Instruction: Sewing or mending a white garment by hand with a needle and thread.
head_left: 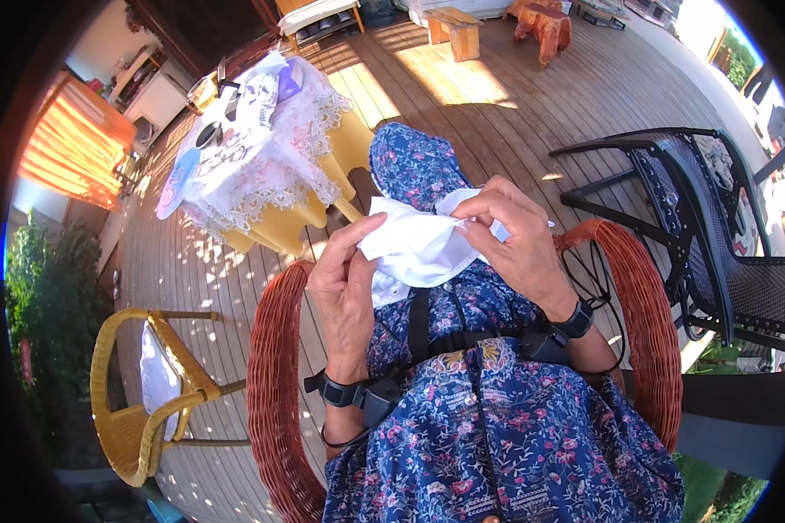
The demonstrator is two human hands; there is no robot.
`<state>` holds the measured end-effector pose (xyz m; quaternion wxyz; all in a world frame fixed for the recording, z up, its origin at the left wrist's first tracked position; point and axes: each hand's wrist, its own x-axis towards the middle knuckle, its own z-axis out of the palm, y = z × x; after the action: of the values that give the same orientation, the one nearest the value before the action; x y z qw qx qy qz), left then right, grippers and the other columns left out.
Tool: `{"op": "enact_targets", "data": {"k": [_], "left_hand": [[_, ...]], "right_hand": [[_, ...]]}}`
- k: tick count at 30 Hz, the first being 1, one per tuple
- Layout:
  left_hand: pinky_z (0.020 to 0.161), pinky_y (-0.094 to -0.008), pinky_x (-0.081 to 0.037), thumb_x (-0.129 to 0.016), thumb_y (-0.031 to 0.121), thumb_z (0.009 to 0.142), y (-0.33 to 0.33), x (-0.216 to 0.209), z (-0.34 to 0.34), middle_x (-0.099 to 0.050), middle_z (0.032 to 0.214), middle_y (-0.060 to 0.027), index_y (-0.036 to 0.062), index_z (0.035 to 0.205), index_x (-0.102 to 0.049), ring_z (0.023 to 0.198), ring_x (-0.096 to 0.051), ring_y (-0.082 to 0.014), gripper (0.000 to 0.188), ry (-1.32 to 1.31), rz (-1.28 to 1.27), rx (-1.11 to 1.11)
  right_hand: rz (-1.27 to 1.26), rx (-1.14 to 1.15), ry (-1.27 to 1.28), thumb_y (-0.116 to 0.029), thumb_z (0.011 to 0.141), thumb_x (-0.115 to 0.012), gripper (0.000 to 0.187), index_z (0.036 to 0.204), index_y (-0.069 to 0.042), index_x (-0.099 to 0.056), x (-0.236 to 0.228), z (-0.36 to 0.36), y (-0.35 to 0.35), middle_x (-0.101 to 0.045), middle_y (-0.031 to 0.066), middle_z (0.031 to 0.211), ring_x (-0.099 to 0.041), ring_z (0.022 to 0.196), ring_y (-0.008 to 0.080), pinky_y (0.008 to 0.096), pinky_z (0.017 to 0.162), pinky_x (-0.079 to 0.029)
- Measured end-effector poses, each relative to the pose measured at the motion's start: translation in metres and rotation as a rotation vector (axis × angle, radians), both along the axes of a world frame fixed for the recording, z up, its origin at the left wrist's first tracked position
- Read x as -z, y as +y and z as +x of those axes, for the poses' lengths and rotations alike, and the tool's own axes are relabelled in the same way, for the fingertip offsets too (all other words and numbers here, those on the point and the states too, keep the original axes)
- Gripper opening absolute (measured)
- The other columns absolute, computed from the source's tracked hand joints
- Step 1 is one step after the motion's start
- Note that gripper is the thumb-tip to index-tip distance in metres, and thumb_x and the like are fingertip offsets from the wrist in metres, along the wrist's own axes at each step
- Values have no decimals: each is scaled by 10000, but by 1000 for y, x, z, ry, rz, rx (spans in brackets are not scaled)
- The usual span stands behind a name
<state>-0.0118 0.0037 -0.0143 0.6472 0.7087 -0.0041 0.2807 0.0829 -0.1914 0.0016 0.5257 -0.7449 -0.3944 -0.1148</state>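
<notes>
A white cloth (423,253) is stretched between my two hands above my lap, its lower part hanging in soft folds over my blue flowered dress (462,410). My left hand (342,272) pinches the cloth's left edge between thumb and fingers. At the upper right edge, my right hand (513,240) has thumb and forefinger pressed together on a gathered bit of the fabric. Whether a needle or thread is between those fingertips is too small to tell. Each wrist wears a dark band.
Reddish wicker armrests (275,392) flank me. Ahead to the left stands a table with a lace tablecloth (262,174), bearing papers and small items. A yellow wicker chair (118,410) is at left, black mesh chairs (715,218) at right, a wooden stool (453,30) farther off.
</notes>
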Motion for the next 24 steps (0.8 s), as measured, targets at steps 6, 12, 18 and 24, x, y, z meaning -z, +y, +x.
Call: {"op": "enact_targets", "data": {"k": [6,12,18,24], "left_hand": [[763,-206,-465,-530,-37,903,-9,-14,-7,-654,1055,-80,-17,1100,-632,914,-606,-100,223,38,-91,21],[749,-206,-461,-582,50,920,-9,-11,-8,-656,986,-62,-23,1081,-614,870,-593,-82,179,-39,-208,57],[853,-244,-451,-551,133,954,-11,-8,-6,-610,976,-27,11,992,-587,913,-564,-83,133,45,-413,81],[866,-259,-442,-533,121,950,-12,-2,-5,-614,962,-41,36,943,-584,911,-559,-89,99,-41,-375,71]], "right_hand": [[15,48,-126,-18,783,-666,137,917,-42,-655,-7,-2,2,-570,70,836,-605,742,193,300,630,-483],[-1,-83,12,-37,808,-676,102,905,-41,-647,3,8,4,-561,54,831,-568,719,160,283,644,-460],[285,-455,534,-114,904,-627,101,888,-21,-592,23,15,2,-506,-6,846,-466,784,73,239,730,-390],[470,-620,760,-171,955,-567,159,895,-23,-570,25,13,2,-489,-21,846,-434,788,56,224,733,-362]]}}
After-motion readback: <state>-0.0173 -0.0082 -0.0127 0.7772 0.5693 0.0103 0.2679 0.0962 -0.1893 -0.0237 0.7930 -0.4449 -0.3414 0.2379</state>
